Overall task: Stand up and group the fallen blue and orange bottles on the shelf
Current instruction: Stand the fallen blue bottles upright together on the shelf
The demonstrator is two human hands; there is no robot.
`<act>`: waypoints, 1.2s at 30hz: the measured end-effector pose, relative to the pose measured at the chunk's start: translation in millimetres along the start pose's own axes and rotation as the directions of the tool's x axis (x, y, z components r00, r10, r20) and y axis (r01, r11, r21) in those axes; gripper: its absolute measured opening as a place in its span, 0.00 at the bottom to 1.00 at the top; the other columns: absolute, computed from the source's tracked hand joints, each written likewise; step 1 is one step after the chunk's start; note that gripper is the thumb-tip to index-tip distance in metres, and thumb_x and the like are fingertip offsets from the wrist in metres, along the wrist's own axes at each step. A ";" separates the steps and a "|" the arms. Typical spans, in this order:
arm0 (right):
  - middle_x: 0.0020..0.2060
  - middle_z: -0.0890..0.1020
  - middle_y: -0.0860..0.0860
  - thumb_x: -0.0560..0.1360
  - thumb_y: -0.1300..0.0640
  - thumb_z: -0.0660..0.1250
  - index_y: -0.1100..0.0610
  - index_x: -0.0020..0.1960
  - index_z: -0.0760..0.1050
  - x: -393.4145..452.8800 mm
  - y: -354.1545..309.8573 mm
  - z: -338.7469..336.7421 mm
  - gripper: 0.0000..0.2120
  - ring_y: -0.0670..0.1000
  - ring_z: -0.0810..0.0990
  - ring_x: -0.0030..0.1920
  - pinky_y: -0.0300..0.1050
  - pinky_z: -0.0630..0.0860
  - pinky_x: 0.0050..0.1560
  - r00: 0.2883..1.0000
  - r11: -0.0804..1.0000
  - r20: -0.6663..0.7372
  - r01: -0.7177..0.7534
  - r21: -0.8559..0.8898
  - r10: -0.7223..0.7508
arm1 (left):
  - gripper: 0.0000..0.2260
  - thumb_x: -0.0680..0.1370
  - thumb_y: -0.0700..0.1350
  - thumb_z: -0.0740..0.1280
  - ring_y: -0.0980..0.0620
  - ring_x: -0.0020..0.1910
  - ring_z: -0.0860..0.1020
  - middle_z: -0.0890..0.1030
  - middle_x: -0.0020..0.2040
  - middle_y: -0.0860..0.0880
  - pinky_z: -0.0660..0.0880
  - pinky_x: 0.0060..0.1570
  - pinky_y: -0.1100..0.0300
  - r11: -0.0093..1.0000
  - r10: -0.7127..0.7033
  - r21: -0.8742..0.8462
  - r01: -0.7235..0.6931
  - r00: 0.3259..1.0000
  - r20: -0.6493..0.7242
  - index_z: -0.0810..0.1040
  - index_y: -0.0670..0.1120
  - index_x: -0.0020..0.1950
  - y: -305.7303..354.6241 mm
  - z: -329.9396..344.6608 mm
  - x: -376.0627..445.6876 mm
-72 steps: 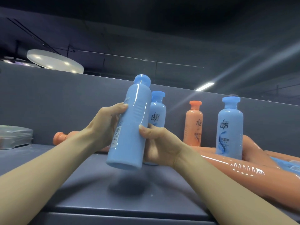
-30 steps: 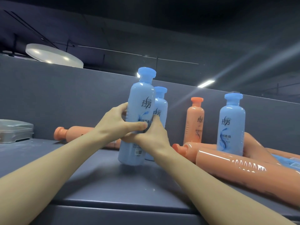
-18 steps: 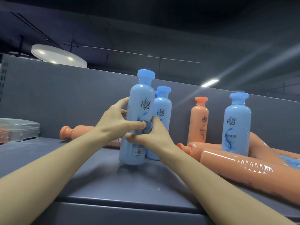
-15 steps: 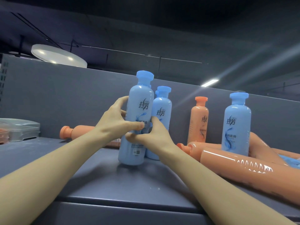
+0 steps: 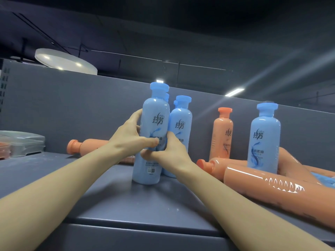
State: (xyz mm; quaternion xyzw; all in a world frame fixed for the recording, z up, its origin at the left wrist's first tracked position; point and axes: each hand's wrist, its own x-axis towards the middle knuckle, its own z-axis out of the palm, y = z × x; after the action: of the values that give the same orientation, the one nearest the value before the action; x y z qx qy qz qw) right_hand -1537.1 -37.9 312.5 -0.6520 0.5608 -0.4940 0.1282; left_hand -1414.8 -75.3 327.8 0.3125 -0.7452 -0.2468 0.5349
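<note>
A blue bottle (image 5: 154, 115) stands upright on the grey shelf (image 5: 141, 205), label facing me. My left hand (image 5: 130, 140) grips its left side, thumb across the front. My right hand (image 5: 166, 153) holds it low on the right side. Directly behind it stands a second blue bottle (image 5: 181, 120), and a third cap peeks out between them. Further right stand an orange bottle (image 5: 223, 134) and another blue bottle (image 5: 264, 138). Orange bottles lie fallen: one at the left (image 5: 85, 147), a large one at the right front (image 5: 272, 192) and one behind it (image 5: 217, 165).
A clear plastic box (image 5: 23, 142) sits at the shelf's far left. The grey back panel (image 5: 72, 105) rises behind the bottles. A fallen blue bottle (image 5: 326, 180) shows at the right edge among the orange ones. The shelf's front edge (image 5: 145, 227) runs below my forearms.
The blue bottle was held tilted in the air, then turned label-forward and set down upright in front of the other blue bottle. Both hands still hold it.
</note>
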 end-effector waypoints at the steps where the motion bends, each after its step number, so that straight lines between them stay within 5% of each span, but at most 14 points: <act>1: 0.55 0.80 0.48 0.66 0.53 0.73 0.52 0.60 0.70 0.2 0.1 0.2 0.24 0.51 0.78 0.57 0.51 0.76 0.59 1.000 1.000 -0.001 0.002 -0.008 -0.002 | 0.35 0.69 0.36 0.72 0.58 0.46 0.79 0.78 0.44 0.59 0.76 0.42 0.56 1.000 0.007 0.000 -0.007 1.000 0.003 0.63 0.59 0.69 -0.2 0.3 0.0; 13: 0.57 0.79 0.50 0.67 0.52 0.73 0.54 0.61 0.67 2.1 0.9 -0.2 0.26 0.53 0.78 0.58 0.53 0.76 0.60 0.999 0.997 0.033 0.023 -0.075 -0.020 | 0.33 0.72 0.35 0.69 0.59 0.48 0.78 0.78 0.48 0.61 0.77 0.46 0.55 0.999 0.037 -0.012 -0.036 0.999 0.036 0.62 0.60 0.69 -2.1 1.8 0.6; 25: 0.56 0.79 0.51 0.67 0.53 0.73 0.54 0.60 0.67 1.2 2.3 0.1 0.26 0.54 0.78 0.57 0.54 0.77 0.58 0.998 0.996 0.042 0.042 -0.079 -0.039 | 0.28 0.73 0.31 0.67 0.66 0.30 0.80 0.79 0.41 0.58 0.72 0.24 0.73 0.998 0.036 -0.050 -0.031 0.995 0.090 0.66 0.60 0.62 3.5 -1.7 -1.8; 32: 0.57 0.78 0.51 0.69 0.52 0.71 0.56 0.61 0.65 -2.1 -1.3 -1.9 0.24 0.53 0.77 0.58 0.53 0.76 0.59 0.997 0.992 0.067 0.051 -0.117 -0.044 | 0.28 0.74 0.31 0.66 0.69 0.33 0.80 0.79 0.43 0.60 0.73 0.26 0.73 0.997 0.040 -0.074 -0.031 0.992 0.124 0.64 0.60 0.62 3.5 -0.7 -3.1; 36: 0.58 0.78 0.51 0.70 0.52 0.70 0.56 0.61 0.66 -1.8 -2.3 -4.4 0.24 0.53 0.77 0.59 0.52 0.76 0.59 0.996 0.990 0.076 0.048 -0.130 -0.038 | 0.28 0.72 0.33 0.68 0.71 0.39 0.78 0.77 0.45 0.64 0.75 0.40 0.67 0.998 0.045 -0.041 -0.041 0.996 0.079 0.64 0.61 0.61 2.8 -0.7 -1.7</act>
State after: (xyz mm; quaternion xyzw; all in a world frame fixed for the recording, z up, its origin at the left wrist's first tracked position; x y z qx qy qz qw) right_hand -1538.9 -33.9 315.4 -0.6886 0.5730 -0.4342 0.0946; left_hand -1414.3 -72.1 328.9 0.2758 -0.7674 -0.2619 0.5161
